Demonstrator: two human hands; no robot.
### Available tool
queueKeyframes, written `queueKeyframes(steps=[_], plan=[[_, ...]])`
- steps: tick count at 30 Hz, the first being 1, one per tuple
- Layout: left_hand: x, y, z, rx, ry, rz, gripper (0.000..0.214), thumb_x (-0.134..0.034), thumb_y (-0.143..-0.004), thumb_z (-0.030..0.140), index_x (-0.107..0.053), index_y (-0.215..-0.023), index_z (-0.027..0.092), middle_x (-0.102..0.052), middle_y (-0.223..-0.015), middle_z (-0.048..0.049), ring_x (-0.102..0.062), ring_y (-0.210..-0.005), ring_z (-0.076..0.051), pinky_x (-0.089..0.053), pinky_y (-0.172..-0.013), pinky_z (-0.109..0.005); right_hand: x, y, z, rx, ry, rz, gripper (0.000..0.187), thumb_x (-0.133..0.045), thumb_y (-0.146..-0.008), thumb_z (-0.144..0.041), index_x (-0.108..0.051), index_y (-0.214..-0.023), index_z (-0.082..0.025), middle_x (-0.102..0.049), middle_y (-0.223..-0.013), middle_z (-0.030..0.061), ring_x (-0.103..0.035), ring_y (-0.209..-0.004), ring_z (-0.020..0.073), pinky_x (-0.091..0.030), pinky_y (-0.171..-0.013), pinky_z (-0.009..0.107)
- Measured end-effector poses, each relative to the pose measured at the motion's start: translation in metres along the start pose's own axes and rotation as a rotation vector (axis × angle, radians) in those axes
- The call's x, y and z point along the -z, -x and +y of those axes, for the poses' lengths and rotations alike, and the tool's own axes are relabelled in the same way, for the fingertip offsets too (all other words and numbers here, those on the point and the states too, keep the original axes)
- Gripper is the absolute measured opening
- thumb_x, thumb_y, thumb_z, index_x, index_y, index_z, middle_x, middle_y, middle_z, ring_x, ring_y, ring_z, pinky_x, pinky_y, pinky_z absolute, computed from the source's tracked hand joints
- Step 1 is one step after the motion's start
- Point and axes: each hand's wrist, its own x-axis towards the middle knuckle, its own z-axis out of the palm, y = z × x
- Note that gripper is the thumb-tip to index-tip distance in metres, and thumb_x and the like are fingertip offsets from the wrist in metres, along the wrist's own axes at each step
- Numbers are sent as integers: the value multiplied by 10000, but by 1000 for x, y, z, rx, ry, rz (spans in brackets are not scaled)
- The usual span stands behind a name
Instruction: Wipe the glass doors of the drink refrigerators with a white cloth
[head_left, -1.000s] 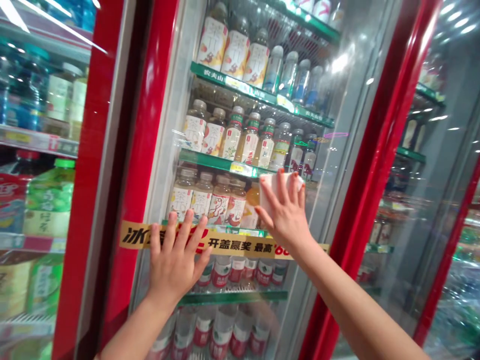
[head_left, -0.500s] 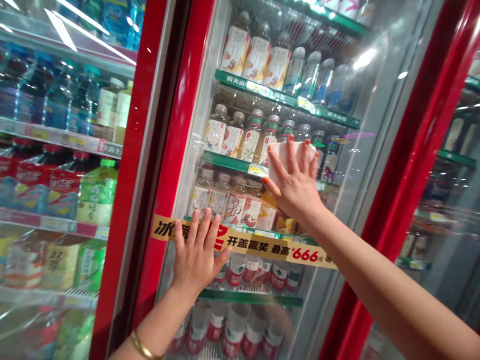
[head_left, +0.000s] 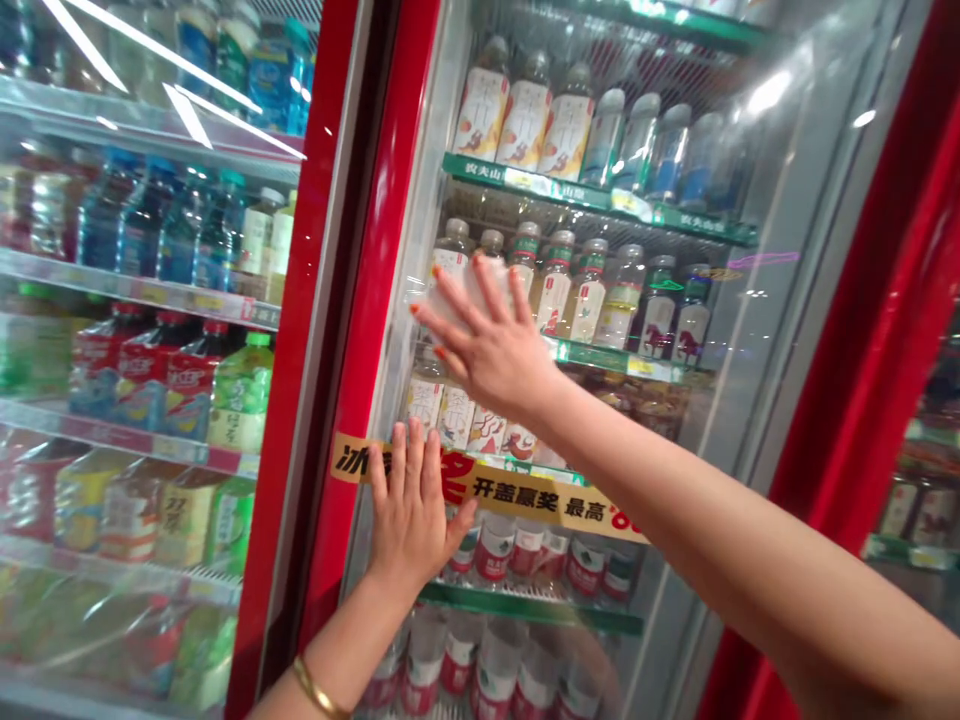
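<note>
Head view: right hand point(head_left: 491, 345) spread wide, seemingly to keep the cloth point(head_left: 468, 284) flat on the glass point(head_left: 742, 400); left hand point(head_left: 409, 525), fingers parted, over the strip point(head_left: 559, 497), perhaps for balance.

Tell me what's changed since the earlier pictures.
The right hand and the white cloth beneath it have moved leftward across the glass door, from its right part to near its left edge. Nothing was let go. The left hand stays spread over the yellow strip.

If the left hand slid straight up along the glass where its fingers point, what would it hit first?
Probably the right hand: its thumb lies above the left hand, apparently against the same glass door, though depth is uncertain.
</note>
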Motion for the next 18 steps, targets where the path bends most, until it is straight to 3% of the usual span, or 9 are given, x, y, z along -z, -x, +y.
queueKeyframes(steps=[2,3,5,8,10,14,18], plan=[[-1,1,0,2,-8,-2,924,-423,-1103,593,-75,-1791,84,-163,-1858,-208,-86,-1777,-340,-88,-1454,-628,-3,0,-10,214,-38,-73,579,-528,-1131,-471,-454,-1705,-457,-296,-1869,-121,-150,-1776,332,-125,-1451,669],[-1,1,0,7,-15,-6,927,-432,-1100,595,-85,-1791,83,-181,-1853,-211,-95,-1777,-339,-96,-1454,-629,-3,1,-11,255,-43,-88,571,-536,-1128,-467,-464,-1694,-474,-310,-1860,-141,-164,-1775,309,-138,-1456,647],[-1,1,0,18,-26,-11,929,-456,-1093,599,-119,-1789,85,-205,-1849,-209,-103,-1778,-328,-88,-1462,-610,-1,0,-5,169,-24,-55,569,-503,-1141,-438,-441,-1705,-476,-299,-1864,-137,-148,-1778,320,-104,-1443,704],[-1,1,0,12,-18,-2,920,-454,-1095,594,-129,-1788,84,-182,-1858,-201,-88,-1780,-320,-61,-1469,-588,0,-7,-1,-67,8,34,589,-452,-1156,-412,-388,-1741,-431,-245,-1890,-68,-85,-1773,428,-3,-1351,878],[-1,2,0,1,-13,4,913,-428,-1104,583,-98,-1788,75,-153,-1864,-203,-79,-1780,-330,-70,-1464,-598,-2,-7,-8,-26,-5,16,583,-471,-1152,-428,-409,-1732,-432,-246,-1889,-58,-95,-1768,448,-2,-1335,901],[0,1,-1,-12,-31,-11,900,-430,-1108,554,-108,-1781,50,-149,-1864,-207,-70,-1780,-337,-66,-1462,-589,1,4,-14,217,-41,-88,529,-519,-1143,-458,-495,-1671,-475,-343,-1851,-103,-220,-1760,355,-82,-1414,783],[2,-1,0,-16,-48,-10,901,-447,-1103,561,-147,-1776,42,-123,-1870,-197,-55,-1782,-329,-26,-1469,-565,10,-5,-1,11,-12,-2,555,-503,-1143,-396,-478,-1696,-421,-328,-1862,-54,-159,-1768,399,23,-1384,831]])
